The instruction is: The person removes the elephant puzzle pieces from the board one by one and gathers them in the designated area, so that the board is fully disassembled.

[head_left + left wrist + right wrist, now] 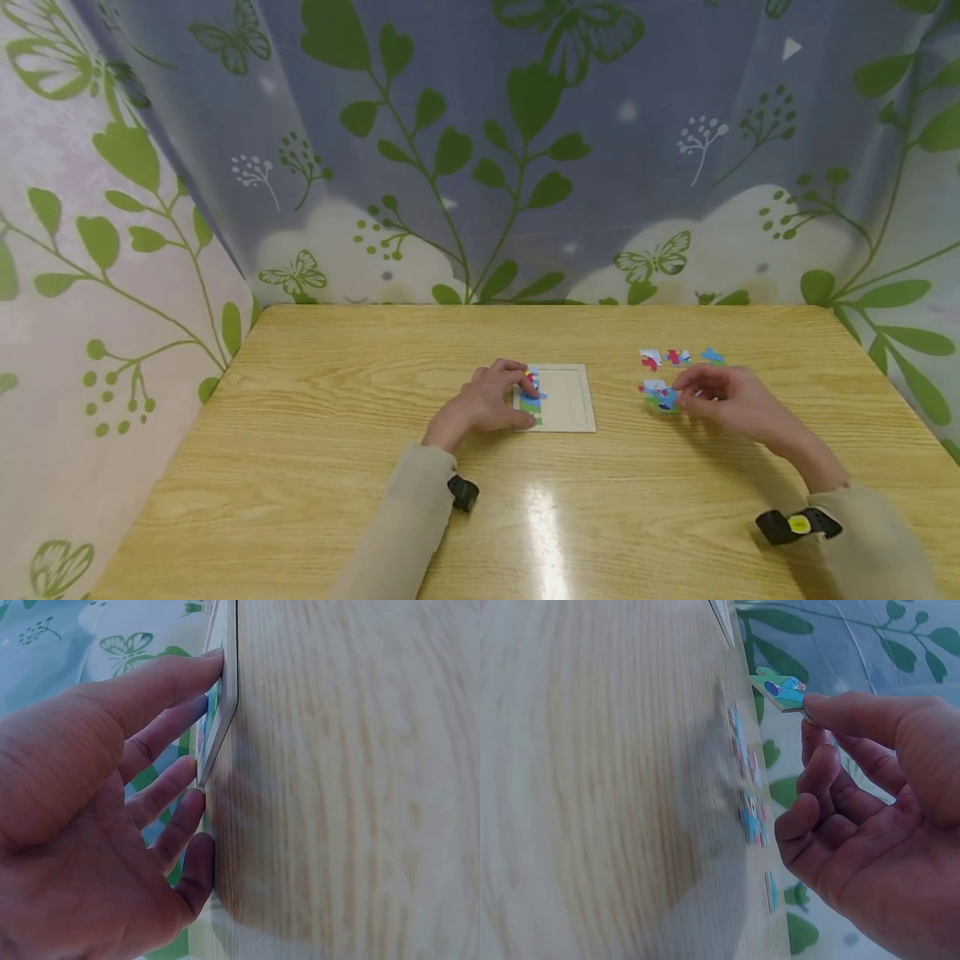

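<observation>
I see 1 puzzle board (567,402), lower ctr of head view; L hand (487,398) loosely spread, touching it. R hand (738,403) pinches 1 green-blue jigsaw pc (782,691), lower right; 3+ loose pcs (651,359) nearby.

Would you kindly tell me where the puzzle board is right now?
In the head view, the puzzle board lies on the table slightly right of centre, the left hand touching its left side and loose puzzle pieces to its right.
</observation>
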Available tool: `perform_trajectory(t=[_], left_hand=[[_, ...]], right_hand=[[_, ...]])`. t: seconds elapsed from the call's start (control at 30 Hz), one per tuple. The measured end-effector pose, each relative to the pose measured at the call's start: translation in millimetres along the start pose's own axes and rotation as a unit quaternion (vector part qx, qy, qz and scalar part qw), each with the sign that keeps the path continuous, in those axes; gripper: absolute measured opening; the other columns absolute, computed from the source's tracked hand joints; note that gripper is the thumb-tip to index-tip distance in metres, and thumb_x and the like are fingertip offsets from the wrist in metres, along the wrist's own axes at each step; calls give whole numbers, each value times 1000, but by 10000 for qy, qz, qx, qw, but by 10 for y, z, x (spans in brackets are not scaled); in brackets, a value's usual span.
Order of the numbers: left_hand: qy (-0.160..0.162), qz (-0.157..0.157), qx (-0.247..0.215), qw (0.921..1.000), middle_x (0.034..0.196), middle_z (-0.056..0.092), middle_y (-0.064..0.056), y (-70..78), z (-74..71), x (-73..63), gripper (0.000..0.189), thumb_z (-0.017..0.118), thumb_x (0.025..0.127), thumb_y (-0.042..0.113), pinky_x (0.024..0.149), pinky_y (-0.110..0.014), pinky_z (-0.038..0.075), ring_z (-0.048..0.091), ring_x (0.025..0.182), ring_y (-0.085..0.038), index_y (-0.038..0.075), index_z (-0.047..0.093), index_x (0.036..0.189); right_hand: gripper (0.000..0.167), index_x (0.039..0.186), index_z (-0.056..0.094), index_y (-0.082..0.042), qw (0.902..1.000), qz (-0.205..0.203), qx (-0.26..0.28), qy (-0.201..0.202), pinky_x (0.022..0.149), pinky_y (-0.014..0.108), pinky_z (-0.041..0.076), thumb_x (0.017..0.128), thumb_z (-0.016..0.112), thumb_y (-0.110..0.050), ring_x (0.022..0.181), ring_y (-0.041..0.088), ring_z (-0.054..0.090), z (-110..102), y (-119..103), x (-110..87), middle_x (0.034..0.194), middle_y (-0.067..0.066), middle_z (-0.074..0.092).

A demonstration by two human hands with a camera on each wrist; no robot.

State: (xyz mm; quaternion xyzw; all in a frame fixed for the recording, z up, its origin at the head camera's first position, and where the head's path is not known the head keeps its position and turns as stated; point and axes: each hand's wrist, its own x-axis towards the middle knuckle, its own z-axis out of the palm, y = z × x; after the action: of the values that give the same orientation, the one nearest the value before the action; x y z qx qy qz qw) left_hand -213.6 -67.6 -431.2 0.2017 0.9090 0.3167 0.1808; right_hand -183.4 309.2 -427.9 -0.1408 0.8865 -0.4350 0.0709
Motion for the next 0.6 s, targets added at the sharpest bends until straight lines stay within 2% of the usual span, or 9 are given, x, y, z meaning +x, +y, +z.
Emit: perform_trajectory(t=[0.23,0.6], left_hand=[[3,-1,-5,10000,163,36,-2,-3,0,-3,22,78,90,26,119,-66,25,29,150,-39,20,70,111],[5,8,32,10000,163,37,-2,4,3,3,23,78,90,25,117,-66,26,30,149,-39,19,70,111]], right_hand=[[23,117,66,-3,9996,219,-23,177,66,27,50,101,66,-19,81,12,64,-147,103,-103,96,0,69],[28,120,64,1,9978,421,-200,461,67,25,52,100,68,-17,82,4,66,-366,316,-204,93,-11,70]])
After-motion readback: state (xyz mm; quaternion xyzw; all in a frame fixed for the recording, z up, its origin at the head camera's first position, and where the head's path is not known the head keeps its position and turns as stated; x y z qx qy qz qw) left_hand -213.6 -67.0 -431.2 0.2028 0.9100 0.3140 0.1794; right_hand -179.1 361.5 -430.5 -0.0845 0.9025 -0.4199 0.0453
